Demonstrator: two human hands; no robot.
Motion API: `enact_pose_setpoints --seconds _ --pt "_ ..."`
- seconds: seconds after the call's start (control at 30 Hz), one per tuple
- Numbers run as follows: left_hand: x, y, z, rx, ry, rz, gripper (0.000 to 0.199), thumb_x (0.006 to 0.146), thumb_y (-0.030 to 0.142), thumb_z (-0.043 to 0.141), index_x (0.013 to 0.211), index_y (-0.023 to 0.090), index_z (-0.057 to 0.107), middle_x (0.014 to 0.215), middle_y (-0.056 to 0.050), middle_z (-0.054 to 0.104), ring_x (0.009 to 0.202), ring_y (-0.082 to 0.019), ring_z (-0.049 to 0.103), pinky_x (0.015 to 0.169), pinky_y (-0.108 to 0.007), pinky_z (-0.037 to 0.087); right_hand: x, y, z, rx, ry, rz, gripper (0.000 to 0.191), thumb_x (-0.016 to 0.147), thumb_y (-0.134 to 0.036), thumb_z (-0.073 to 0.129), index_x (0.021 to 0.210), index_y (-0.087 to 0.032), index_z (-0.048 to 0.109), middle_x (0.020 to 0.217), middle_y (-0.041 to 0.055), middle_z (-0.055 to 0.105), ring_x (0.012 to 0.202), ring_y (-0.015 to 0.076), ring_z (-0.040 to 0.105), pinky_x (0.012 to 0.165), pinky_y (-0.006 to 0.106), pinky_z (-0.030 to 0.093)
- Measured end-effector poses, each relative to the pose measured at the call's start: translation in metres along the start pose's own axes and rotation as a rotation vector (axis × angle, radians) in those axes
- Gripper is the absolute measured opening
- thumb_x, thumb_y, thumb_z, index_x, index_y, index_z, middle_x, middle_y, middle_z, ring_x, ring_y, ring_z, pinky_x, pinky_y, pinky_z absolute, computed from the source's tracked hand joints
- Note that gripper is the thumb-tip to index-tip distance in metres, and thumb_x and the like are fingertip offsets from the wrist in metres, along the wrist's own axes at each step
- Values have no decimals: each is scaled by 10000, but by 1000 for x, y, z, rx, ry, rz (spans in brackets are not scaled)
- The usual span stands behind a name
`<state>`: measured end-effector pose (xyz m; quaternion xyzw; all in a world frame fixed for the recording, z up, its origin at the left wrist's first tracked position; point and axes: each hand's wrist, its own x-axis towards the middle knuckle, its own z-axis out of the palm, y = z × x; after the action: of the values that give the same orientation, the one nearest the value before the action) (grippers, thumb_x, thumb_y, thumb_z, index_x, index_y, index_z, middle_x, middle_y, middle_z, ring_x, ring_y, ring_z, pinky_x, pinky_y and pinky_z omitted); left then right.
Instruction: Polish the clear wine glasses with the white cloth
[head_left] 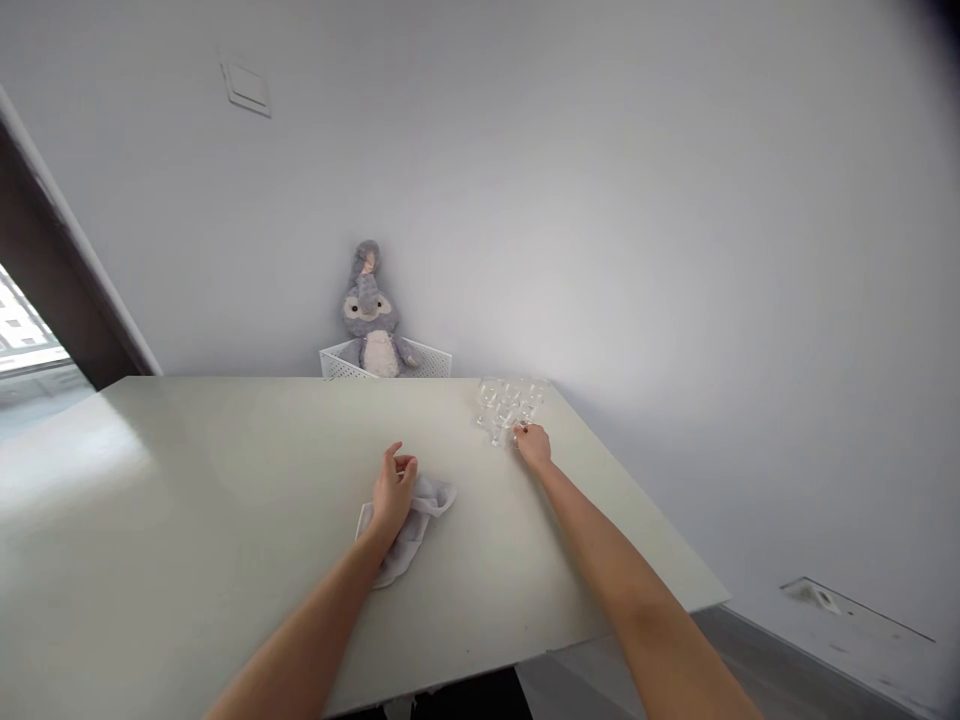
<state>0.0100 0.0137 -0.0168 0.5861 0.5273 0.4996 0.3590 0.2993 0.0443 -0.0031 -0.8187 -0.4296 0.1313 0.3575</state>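
Note:
My right hand [533, 444] reaches to the near side of a cluster of several small clear stemmed glasses [504, 412] at the far right of the table. Its fingers are closed on a glass at the front of that group, which the hand mostly hides. My left hand [395, 490] is over a crumpled pale grey cloth [429, 498]. The fingers of this hand are loosely curved and apart, with nothing visible between them. Part of the cloth is hidden beneath the hand and wrist.
Both arms extend over a pale table [247, 480], whose right edge slants toward me. Behind its far edge a grey plush toy [367, 310] sits in a white perforated basket [435, 363] against the wall. At left is a dark window frame [52, 220].

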Motion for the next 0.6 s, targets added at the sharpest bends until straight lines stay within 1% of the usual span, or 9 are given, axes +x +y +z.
enact_pose_setpoints --seconds 0.1,0.17,0.27,0.33,0.4,0.47,0.5,0.53,0.6 --pt "1 1 0 -25 8 -16 431 762 358 485 1164 232 396 909 -41 597 807 -188 564 760 -344 391 -2 1 -2 22 12 -9 185 721 -305 475 671 -163 582 715 73 622 649 175 564 562 246 365" --pt "0 1 1 -43 15 -26 445 755 348 494 1170 228 391 904 -40 594 807 -186 563 762 -340 390 -9 4 -5 45 34 -10 179 699 -276 491 800 -163 586 778 65 623 679 168 565 580 239 372" --pt "0 0 2 -49 9 -20 443 756 340 492 1171 221 392 901 -39 592 812 -180 557 764 -332 388 -32 8 -9 84 81 -14 286 725 -274 449 972 -163 538 879 67 609 739 163 561 625 239 388" --pt "-1 1 2 -39 1 -30 432 762 338 481 1169 222 396 907 -40 593 816 -176 552 761 -324 386 -57 7 -11 127 53 -85 268 757 -286 410 959 -168 541 866 54 607 744 156 554 652 242 399" --pt "1 5 1 -21 -49 -54 406 763 344 472 1145 217 426 903 -43 597 802 -173 550 741 -314 390 -88 -1 -10 182 -78 -261 240 773 -296 408 907 -172 564 806 33 607 713 150 547 664 251 411" --pt "3 11 -5 -8 -148 -68 361 760 366 469 1082 206 487 873 -46 605 753 -171 552 699 -300 398 -119 -14 -8 186 -273 -520 244 773 -306 450 939 -179 575 831 34 609 735 155 546 686 273 422" --pt "4 15 -10 -7 -195 -67 339 754 382 473 1036 201 522 847 -46 610 725 -169 553 675 -292 400 -133 -22 -6 144 -356 -661 279 760 -308 494 1003 -191 566 910 44 606 807 166 544 723 289 422" --pt "6 19 -16 -6 -236 -61 322 742 398 486 983 196 554 819 -45 616 702 -168 553 655 -285 402 -145 -29 -4 78 -407 -789 358 740 -308 542 1083 -207 538 1013 57 586 911 181 523 779 310 410" --pt "6 26 -30 9 -333 -31 311 684 418 555 902 201 601 778 -40 632 687 -174 562 633 -272 405 -160 -42 2 -73 -440 -964 514 698 -280 610 1191 -232 472 1185 74 504 1086 207 432 874 352 363"
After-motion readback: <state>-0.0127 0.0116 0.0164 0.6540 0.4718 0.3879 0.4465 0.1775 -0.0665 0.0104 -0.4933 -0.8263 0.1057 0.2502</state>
